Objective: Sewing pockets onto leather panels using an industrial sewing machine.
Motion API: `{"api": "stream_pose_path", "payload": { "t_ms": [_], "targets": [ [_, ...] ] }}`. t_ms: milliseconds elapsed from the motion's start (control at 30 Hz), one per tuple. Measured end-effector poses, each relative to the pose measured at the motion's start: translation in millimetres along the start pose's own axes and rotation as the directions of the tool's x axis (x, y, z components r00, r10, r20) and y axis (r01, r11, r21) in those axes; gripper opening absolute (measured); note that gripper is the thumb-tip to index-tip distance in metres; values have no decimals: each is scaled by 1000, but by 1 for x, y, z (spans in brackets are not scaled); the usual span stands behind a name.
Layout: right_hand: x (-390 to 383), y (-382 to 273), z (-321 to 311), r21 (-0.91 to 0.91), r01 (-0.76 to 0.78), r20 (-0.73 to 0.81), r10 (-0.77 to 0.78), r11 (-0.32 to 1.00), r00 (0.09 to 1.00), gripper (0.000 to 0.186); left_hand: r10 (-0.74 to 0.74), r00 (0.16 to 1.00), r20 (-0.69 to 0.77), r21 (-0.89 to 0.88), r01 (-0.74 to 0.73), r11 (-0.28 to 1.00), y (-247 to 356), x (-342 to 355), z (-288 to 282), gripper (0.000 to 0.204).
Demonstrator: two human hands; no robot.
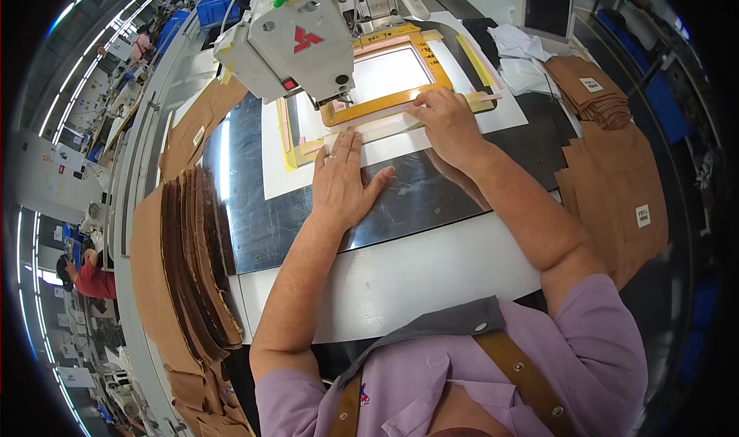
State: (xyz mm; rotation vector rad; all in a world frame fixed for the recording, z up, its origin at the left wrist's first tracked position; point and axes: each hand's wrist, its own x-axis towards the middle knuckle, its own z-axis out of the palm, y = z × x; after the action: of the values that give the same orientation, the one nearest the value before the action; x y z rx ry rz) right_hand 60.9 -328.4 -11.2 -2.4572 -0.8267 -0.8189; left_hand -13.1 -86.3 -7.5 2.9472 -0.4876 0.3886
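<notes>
My left hand [339, 183] lies palm down with its fingers stretched forward and the thumb out to the side. Its fingertips touch the front strip of a pale, taped template [377, 131] on a white sheet [281, 183]. My right hand [453, 129] has its thumb and fingertips pinched together at the front right of an amber rectangular frame [439, 71]; what is between them, if anything, is hidden. White material shows inside the frame. The head of a sewing machine [296, 40] stands over the frame's left side.
Under the sheet is a shiny metal plate [285, 233]. Stacked brown fabric pieces [185, 260] stand at the left. More brown pieces [616, 183] with white labels lie at the right, near crumpled white cloth [519, 52]. A dark screen [548, 4] and a blue bin [218, 4] are farther back.
</notes>
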Motion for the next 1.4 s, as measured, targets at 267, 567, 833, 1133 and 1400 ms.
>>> {"api": "stream_pose_path", "payload": {
  "t_ms": [267, 567, 833, 1133, 1400],
  "targets": [
    [-19, -11, -27, -122, 46, 425, 10, 991, 905, 59, 11, 999, 52, -82, -7, 997, -1, 18, 9, 99],
    [-3, 13, -27, -208, -53, 571, 165, 977, 804, 84, 68, 998, 0, -79, -67, 995, 1, 40, 19, 99],
    [1, 15, -24, -236, -114, 559, 230, 965, 796, 85, 12, 995, 95, -68, -5, 998, -5, 48, 14, 95],
    [1, 22, -17, -243, -131, 496, 239, 961, 835, 84, -2, 995, 96, -87, 10, 996, -8, 54, 19, 95],
    [6, 19, -18, -285, -163, 517, 294, 945, 804, 84, -46, 995, 89, -54, 51, 997, -4, 53, 16, 95]
  ]
}}
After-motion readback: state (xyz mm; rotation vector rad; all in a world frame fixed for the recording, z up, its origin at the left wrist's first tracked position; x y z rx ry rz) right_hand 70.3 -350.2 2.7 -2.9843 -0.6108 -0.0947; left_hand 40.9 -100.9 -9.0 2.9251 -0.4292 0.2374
